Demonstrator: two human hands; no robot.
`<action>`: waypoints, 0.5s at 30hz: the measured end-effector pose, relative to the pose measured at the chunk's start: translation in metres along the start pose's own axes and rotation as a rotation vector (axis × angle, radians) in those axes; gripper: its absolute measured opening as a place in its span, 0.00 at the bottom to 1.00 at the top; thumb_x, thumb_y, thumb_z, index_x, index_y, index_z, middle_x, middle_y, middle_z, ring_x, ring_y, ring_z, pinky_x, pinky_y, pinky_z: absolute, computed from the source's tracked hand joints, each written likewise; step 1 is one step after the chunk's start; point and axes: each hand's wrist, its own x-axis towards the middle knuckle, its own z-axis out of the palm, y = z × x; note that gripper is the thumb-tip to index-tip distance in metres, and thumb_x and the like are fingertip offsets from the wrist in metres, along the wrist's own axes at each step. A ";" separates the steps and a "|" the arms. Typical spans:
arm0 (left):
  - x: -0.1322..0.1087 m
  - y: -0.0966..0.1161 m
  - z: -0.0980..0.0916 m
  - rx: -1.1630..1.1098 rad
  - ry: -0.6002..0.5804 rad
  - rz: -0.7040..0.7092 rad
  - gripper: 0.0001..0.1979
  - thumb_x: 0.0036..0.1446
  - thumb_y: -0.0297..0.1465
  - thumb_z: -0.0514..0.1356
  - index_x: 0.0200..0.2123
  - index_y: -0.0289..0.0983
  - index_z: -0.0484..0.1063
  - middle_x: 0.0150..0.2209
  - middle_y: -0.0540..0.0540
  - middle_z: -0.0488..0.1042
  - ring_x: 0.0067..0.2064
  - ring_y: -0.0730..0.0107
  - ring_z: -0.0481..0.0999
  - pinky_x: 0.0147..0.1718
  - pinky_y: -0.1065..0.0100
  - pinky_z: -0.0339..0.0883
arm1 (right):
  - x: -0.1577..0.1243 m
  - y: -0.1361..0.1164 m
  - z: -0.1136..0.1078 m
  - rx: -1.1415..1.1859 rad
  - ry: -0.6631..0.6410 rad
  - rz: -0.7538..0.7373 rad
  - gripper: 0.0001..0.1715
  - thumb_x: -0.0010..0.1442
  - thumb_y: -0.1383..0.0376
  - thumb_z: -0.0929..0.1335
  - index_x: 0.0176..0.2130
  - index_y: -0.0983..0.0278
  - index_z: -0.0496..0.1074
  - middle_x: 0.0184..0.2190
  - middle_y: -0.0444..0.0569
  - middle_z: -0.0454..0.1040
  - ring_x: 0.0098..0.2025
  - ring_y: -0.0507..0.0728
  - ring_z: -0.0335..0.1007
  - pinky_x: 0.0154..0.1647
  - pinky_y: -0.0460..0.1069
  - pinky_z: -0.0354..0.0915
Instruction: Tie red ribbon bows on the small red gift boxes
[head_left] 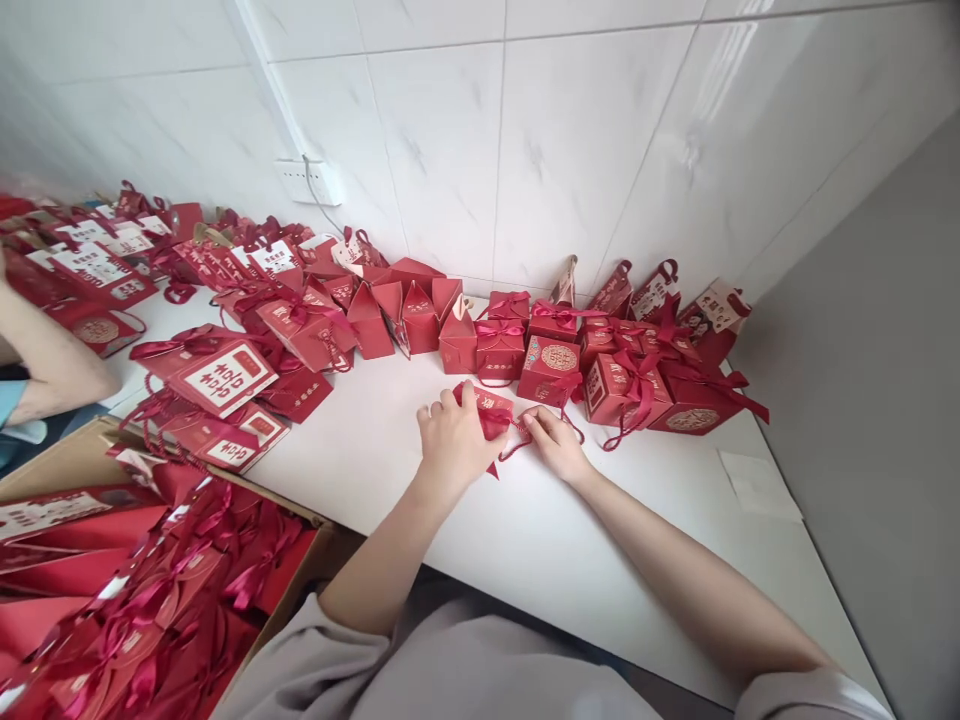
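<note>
A small red gift box [495,402] with gold characters rests on the white table in front of me. My left hand [459,435] is wrapped over its left side, fingers at the back and thumb on the near side, and hides much of it. A dark red ribbon [493,424] lies across the box beneath that hand. At the box's right, my right hand [553,440] pinches a twisted red cord [519,427] between thumb and fingers. A loop of the cord hangs onto the table between my hands.
Several finished red boxes with bows [626,388] stand behind and to the right. Open-topped red boxes [422,318] line the wall side. Flat red bags [229,378] pile up at left, above a carton [319,535] full of them. Another person's arm [52,355] is at far left. A grey panel [862,380] bounds the right.
</note>
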 end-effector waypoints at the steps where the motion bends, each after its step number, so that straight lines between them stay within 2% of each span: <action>1: -0.005 -0.003 -0.004 0.035 -0.036 -0.006 0.42 0.36 0.39 0.74 0.57 0.39 0.70 0.48 0.34 0.68 0.61 0.26 0.60 0.63 0.35 0.36 | -0.001 0.002 0.000 0.000 -0.013 -0.009 0.22 0.67 0.47 0.60 0.37 0.61 0.68 0.33 0.48 0.74 0.36 0.58 0.70 0.43 0.53 0.65; 3: -0.020 -0.010 -0.018 0.080 -0.128 0.028 0.42 0.38 0.38 0.73 0.60 0.42 0.68 0.47 0.36 0.67 0.57 0.30 0.65 0.61 0.39 0.48 | -0.004 0.006 0.000 0.010 -0.044 -0.023 0.21 0.67 0.48 0.60 0.38 0.61 0.68 0.32 0.48 0.74 0.36 0.59 0.71 0.43 0.53 0.65; 6: -0.052 -0.023 -0.052 0.134 -0.298 0.099 0.42 0.40 0.34 0.71 0.62 0.51 0.67 0.49 0.40 0.67 0.52 0.39 0.70 0.54 0.50 0.63 | -0.008 0.010 -0.002 0.028 -0.075 -0.031 0.20 0.67 0.48 0.60 0.39 0.61 0.68 0.33 0.49 0.74 0.37 0.59 0.71 0.43 0.53 0.65; 8: -0.074 -0.030 -0.081 0.175 -0.419 0.070 0.43 0.40 0.34 0.70 0.62 0.54 0.66 0.50 0.42 0.68 0.50 0.44 0.72 0.50 0.55 0.68 | -0.010 0.012 -0.003 0.039 -0.091 -0.030 0.19 0.67 0.49 0.61 0.40 0.60 0.68 0.33 0.49 0.74 0.37 0.60 0.71 0.43 0.54 0.65; 10: -0.093 -0.037 -0.116 0.170 -0.500 -0.013 0.43 0.40 0.35 0.71 0.62 0.54 0.65 0.52 0.44 0.69 0.47 0.50 0.75 0.50 0.58 0.69 | -0.011 0.015 -0.003 0.045 -0.099 -0.025 0.18 0.67 0.49 0.61 0.41 0.60 0.68 0.33 0.49 0.74 0.37 0.60 0.71 0.43 0.55 0.65; 12: -0.110 -0.046 -0.160 0.197 -0.431 -0.101 0.40 0.43 0.37 0.70 0.62 0.53 0.65 0.56 0.46 0.69 0.52 0.50 0.74 0.55 0.59 0.66 | -0.011 0.017 -0.003 0.049 -0.103 -0.020 0.18 0.67 0.49 0.62 0.41 0.60 0.68 0.33 0.49 0.74 0.37 0.60 0.71 0.44 0.55 0.65; 13: -0.117 -0.052 -0.183 0.249 -0.321 -0.142 0.39 0.44 0.39 0.70 0.61 0.53 0.65 0.57 0.47 0.69 0.54 0.50 0.72 0.57 0.59 0.64 | -0.012 0.018 -0.003 0.049 -0.105 -0.020 0.18 0.67 0.49 0.62 0.42 0.60 0.68 0.34 0.49 0.74 0.37 0.60 0.71 0.44 0.55 0.65; 15: -0.131 -0.067 -0.234 0.451 -0.150 -0.303 0.37 0.51 0.45 0.65 0.63 0.56 0.58 0.58 0.52 0.69 0.55 0.52 0.71 0.57 0.57 0.64 | -0.012 0.021 -0.003 0.041 -0.109 -0.020 0.18 0.67 0.49 0.62 0.42 0.60 0.68 0.34 0.49 0.74 0.37 0.60 0.71 0.44 0.55 0.65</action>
